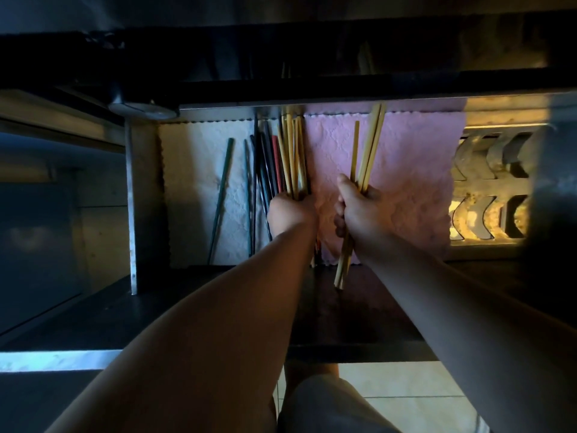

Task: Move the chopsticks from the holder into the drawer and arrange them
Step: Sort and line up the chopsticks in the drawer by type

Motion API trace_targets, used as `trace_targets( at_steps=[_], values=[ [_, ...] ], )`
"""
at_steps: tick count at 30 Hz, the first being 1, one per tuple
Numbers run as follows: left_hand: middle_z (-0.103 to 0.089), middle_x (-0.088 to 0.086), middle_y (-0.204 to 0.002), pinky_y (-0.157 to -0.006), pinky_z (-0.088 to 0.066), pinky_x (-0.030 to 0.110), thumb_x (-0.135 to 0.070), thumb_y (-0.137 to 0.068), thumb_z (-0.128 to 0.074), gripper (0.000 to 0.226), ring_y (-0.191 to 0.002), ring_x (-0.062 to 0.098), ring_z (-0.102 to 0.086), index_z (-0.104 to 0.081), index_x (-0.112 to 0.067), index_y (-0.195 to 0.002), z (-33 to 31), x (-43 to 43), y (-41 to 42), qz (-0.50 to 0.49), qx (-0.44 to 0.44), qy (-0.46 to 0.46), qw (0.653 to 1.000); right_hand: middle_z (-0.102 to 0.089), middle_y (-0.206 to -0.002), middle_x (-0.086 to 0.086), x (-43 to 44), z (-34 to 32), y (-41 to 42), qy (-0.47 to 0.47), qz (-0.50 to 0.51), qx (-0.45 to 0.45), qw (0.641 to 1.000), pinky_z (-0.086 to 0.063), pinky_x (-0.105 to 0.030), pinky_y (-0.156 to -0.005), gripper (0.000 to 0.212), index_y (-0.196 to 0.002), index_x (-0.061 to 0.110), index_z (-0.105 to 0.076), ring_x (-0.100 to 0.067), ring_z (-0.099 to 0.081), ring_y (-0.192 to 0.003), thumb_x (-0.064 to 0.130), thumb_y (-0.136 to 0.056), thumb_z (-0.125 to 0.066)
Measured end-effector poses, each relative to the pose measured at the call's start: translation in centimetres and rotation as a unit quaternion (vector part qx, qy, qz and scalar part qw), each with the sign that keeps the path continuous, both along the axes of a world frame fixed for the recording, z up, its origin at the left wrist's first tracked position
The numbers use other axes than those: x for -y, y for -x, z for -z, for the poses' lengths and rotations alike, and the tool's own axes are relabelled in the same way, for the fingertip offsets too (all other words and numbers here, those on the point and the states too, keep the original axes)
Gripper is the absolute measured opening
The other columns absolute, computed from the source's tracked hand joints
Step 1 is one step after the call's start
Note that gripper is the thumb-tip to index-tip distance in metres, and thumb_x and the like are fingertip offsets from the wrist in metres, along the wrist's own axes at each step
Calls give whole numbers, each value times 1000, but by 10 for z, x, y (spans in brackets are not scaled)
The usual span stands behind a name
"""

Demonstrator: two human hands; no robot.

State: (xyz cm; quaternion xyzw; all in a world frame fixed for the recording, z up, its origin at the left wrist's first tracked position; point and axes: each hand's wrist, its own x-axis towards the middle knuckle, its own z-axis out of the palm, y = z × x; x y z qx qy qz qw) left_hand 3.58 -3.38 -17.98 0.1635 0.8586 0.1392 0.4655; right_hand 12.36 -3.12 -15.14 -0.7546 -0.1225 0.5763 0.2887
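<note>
White cloth (pixel 199 182): embossed lattice pattern. Pink cloth (pixel 406 170): similar embossed pattern. Green chopstick (pixel 222 195): dark green, plain. Red chopstick (pixel 276 160): plain red. Black chopsticks (pixel 256 182): plain. Left tan bundle (pixel 292 151) and right tan bundle (pixel 368 145): pale tan. Floor tiles (pixel 406 385): beige.

Chopsticks (pixel 292 157) partly beneath metal edge (pixel 327 104)

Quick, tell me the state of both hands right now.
Left hand: fingers curled, grips the chopstick bundle.
Right hand: fingers curled, grips a few loose chopsticks.
</note>
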Motion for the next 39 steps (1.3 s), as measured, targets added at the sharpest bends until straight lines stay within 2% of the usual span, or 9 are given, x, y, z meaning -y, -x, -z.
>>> trace_targets(
  at_steps=[6,13,17,19,22,26,32,35,39],
  values=[
    [-69,2,-82,-65,-48,25,-29,-76,-71,35,-79,25,-67,-71,-11,-106,-1,-1,3,4,18,1,1000,-41,-39,5,0,1,-3,10,4,-6,1000,-30,-16,-37,41,-56,19,-46,-13,-35,-30,38,-90,-58],
    [-61,-9,-62,-50,-42,17,-36,-81,-74,19,-57,9,-60,-68,-18,-81,-4,3,24,2,52,-7,999,-41,-57,1,-2,5,8,33,-58,-3,998,-27,-20,-45,26,-81,14,-52,-11,-36,-40,38,-89,-61],
    [-73,9,-84,-75,-59,36,-30,-79,-77,32,-78,25,-71,-72,-6,-100,-8,6,43,-42,89,3,995,-42,-62,3,-5,11,23,57,-78,27,995,-32,-19,-41,22,-89,13,-51,-8,-40,-49,28,-86,-68],
    [-69,6,-73,-65,-57,32,-29,-82,-75,31,-66,21,-67,-72,-5,-101,-10,7,53,-45,82,7,996,-51,-69,-1,-7,12,32,37,-84,63,994,-38,-15,-43,15,-77,14,-55,-9,-44,-54,16,-84,-69],
    [-52,-3,-51,-49,-40,22,-26,-86,-70,19,-45,11,-49,-71,-7,-91,-15,6,68,-42,75,4,996,-56,-84,-12,-9,15,44,-2,-97,76,992,-38,-7,-49,14,-97,-8,-66,-9,-48,-59,-2,-85,-61],
    [-66,2,-73,-56,-51,17,-19,-91,-66,16,-65,13,-63,-71,-5,-98,-22,6,87,-48,115,-14,992,-57,-88,-14,-10,16,59,5,-131,121,984,-42,-28,-65,25,-109,-5,-65,-22,-54,-75,5,-86,-62],
    [-64,8,-71,-66,-54,34,-14,-99,-51,14,-63,21,-64,-61,-8,-92,-32,4,98,-134,221,-20,966,-48,-75,2,-8,14,68,39,-148,155,976,-30,-14,-57,28,-111,4,-61,-23,-54,-86,19,-88,-64],
    [-56,3,-67,-47,-49,25,-16,-100,-49,15,-45,11,-53,-60,-11,-91,-32,3,106,-149,224,-24,963,-50,-87,-3,-9,17,74,64,-164,162,971,-34,-19,-68,34,-115,3,-61,-31,-61,-107,25,-89,-62],
    [-50,-2,-62,-41,-39,22,-29,-95,-59,16,-39,8,-43,-62,-13,-92,-26,5,118,-137,193,-22,971,-49,-89,-3,-9,22,82,71,-184,199,960,-34,-23,-71,38,-117,1,-61,-32,-61,-108,26,-88,-62]
  ],
)
